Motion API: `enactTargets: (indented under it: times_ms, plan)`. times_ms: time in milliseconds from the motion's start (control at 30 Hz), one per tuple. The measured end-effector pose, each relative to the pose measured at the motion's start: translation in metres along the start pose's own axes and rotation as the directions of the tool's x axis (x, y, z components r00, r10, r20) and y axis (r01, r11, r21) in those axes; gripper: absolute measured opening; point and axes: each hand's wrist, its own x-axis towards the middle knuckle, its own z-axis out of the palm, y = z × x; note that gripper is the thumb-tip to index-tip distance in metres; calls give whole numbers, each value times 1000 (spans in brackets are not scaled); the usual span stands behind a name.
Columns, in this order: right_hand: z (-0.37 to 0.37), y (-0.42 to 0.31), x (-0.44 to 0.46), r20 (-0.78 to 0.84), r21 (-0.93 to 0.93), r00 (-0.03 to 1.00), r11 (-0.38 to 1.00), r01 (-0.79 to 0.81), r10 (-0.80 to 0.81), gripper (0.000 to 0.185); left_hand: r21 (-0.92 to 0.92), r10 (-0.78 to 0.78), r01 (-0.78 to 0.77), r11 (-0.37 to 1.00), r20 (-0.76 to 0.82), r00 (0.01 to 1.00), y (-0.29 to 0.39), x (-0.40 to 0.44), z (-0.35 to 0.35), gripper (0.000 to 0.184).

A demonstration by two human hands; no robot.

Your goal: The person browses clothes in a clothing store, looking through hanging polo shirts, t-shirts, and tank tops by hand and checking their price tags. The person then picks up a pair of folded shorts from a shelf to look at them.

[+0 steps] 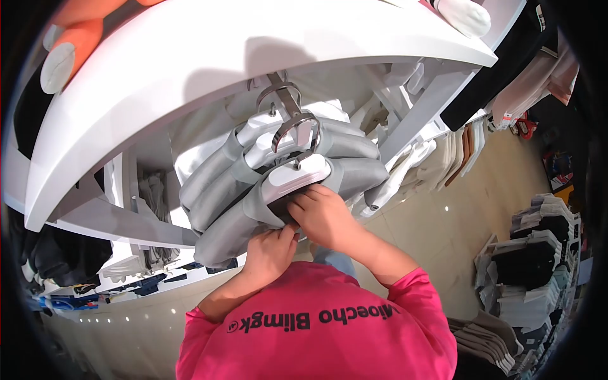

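Observation:
In front of me a grey garment [231, 231] hangs on a white hanger [296, 176] with a metal hook. My right hand [323, 217] is at the front of its neck opening, fingers curled against the dark inside of the collar. Just below and to the left, my left hand [271, 253] has its fingertips pinched together at the neckline, close to the right hand's fingers. Both hands seem to grip the collar fabric, though the fingertips are partly hidden. More grey garments [218, 174] on white hangers hang directly behind.
A metal rail [286, 95] carries the hangers beneath a curved white shelf [190, 88]. Orange and white mannequin feet stand above. Pale clothes [453, 155] hang at the right, and stacked dark and white clothes [532, 259] lie further right. Tiled floor [405, 234] shows below.

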Motion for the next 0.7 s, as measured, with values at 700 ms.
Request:
enactTargets:
  times_ms: [700]
  plan:
    - [21,0,16,-271,71,960,994,87,-65,15,-89,-44,44,995,6,999,-13,-9,0,16]
